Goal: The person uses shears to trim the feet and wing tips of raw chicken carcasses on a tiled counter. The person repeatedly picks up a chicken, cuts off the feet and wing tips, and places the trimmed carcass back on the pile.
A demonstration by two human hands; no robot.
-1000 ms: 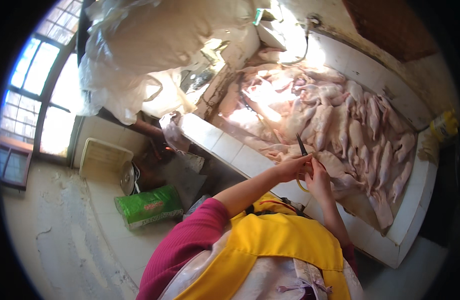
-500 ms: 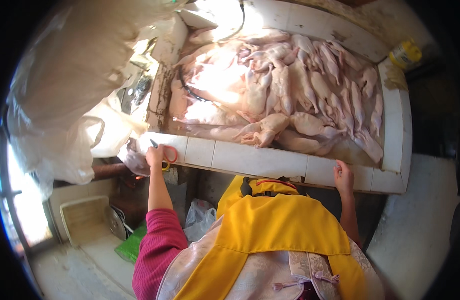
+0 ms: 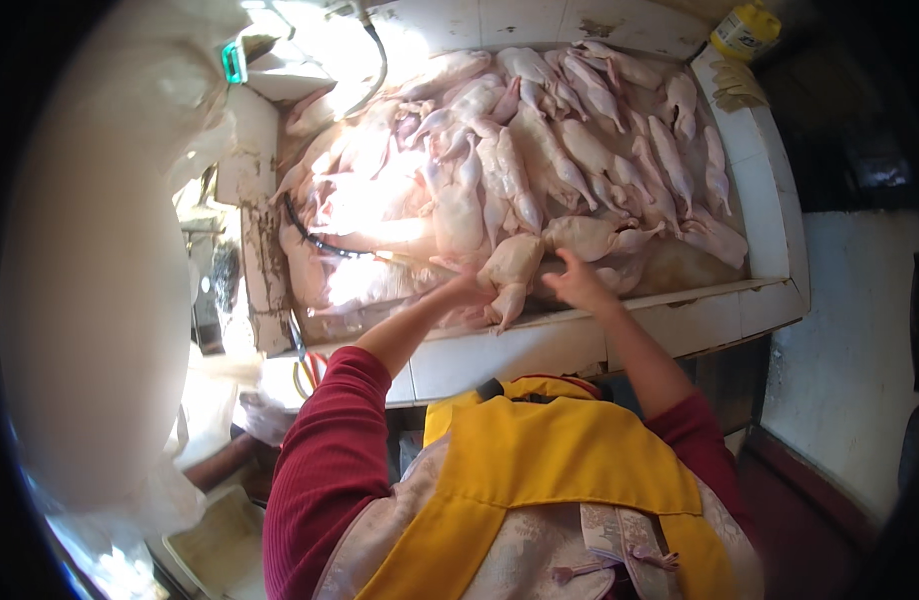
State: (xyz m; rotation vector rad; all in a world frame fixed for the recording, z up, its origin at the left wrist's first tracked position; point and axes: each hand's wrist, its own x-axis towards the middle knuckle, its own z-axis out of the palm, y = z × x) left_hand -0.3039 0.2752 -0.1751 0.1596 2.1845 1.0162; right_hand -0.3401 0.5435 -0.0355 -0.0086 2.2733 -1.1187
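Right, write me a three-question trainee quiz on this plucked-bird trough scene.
1. True or false: both hands, left hand and right hand, are at the near edge of the tiled trough.
2. Which carcass is the left hand touching? A) the plucked bird nearest the person B) one at the far wall C) none
3. What lies along the trough's left side, curving among the birds?

Key: 1 true. 2 A. 3 a black hose.

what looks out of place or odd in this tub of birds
A black hose lies right among the plucked birds at the left side of the white tiled tub, touching the meat. Otherwise nothing stands out: the left hand and right hand rest on one bird near the front rim.
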